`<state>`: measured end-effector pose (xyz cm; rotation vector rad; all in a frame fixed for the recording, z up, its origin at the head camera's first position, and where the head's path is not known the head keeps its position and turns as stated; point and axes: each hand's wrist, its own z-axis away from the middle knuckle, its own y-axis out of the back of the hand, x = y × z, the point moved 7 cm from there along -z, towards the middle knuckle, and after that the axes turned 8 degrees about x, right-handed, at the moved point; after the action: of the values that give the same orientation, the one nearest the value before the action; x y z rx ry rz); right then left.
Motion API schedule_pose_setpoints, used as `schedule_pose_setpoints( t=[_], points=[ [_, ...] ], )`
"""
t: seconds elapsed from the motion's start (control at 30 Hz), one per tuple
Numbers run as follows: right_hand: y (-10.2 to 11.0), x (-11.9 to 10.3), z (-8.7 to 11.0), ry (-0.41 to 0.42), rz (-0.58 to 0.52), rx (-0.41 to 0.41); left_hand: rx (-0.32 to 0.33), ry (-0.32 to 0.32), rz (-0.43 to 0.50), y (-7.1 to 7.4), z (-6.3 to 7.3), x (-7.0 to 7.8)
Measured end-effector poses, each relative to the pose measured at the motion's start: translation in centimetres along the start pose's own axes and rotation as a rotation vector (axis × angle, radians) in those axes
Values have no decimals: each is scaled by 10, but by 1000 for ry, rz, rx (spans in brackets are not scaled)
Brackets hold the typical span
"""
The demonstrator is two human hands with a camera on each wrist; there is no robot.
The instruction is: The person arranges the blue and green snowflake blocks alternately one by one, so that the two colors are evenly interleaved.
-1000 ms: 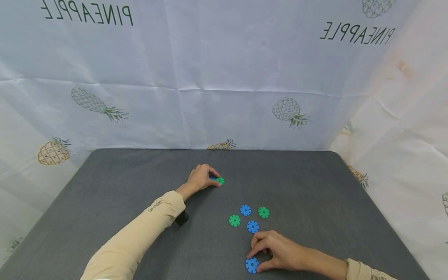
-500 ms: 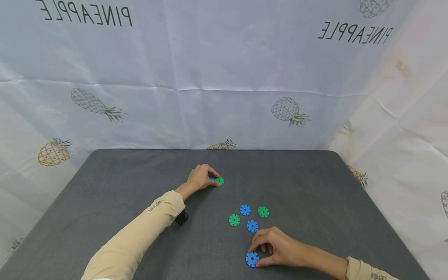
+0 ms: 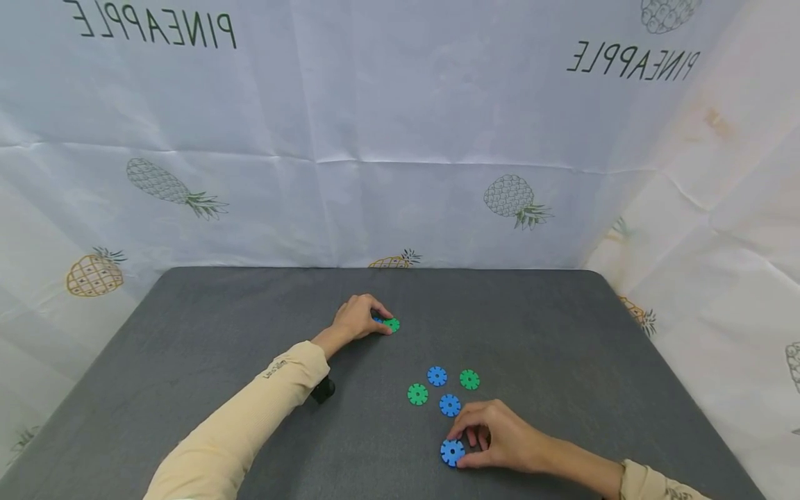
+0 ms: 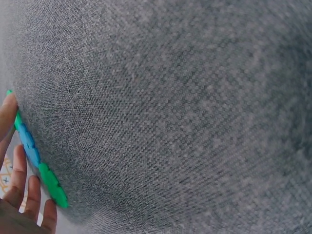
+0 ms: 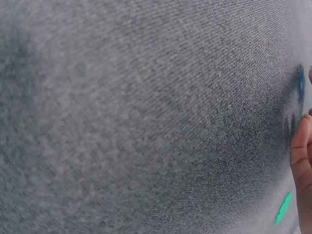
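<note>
In the head view my left hand (image 3: 357, 317) is at the far middle of the grey table, thumb and fingers curved around a short row of notched plastic discs. A green disc (image 3: 392, 324) shows past its fingertips, and the hand covers most of the row. The left wrist view shows the row edge-on: a blue disc (image 4: 29, 144) between two green ones. Near the front, my right hand (image 3: 500, 439) pinches a blue notched disc (image 3: 453, 453) by its edge between thumb and fingers. In the right wrist view that disc is a dark blur (image 5: 300, 83) at the right edge.
Between the hands lie a left green disc (image 3: 417, 394), a back blue disc (image 3: 437, 376), a right green disc (image 3: 469, 380) and a front blue disc (image 3: 450, 405), spaced apart. A pineapple-print curtain (image 3: 400, 139) hangs behind the grey table (image 3: 219, 326).
My right hand has moved the pinched blue disc a little away from the table's front edge, closer to the loose discs. The left hand has stayed in place.
</note>
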<state>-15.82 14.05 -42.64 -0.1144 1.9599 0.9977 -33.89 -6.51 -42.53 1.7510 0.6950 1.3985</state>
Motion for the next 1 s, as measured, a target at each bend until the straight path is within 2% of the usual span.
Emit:
schedule_pose_setpoints(
  t=[0.13,0.33,0.47,0.7,0.87,1.0],
  points=[
    [3,3,0,-18,-30,37,-1,5,1,0,1,-1],
    [9,4,-2,25,-47,115,0,14,8,1,2,-2],
    [15,9,-4,-8,-65,156,4,16,12,0,2,-2],
    [27,16,-11,-16,-36,212,10,18,8,-1,0,-4],
    [35,21,-21,27,-3,244,6,16,8,-1,-1,-3],
    [43,28,-27,31,5,265,2,14,8,-1,-2,-2]
  ],
)
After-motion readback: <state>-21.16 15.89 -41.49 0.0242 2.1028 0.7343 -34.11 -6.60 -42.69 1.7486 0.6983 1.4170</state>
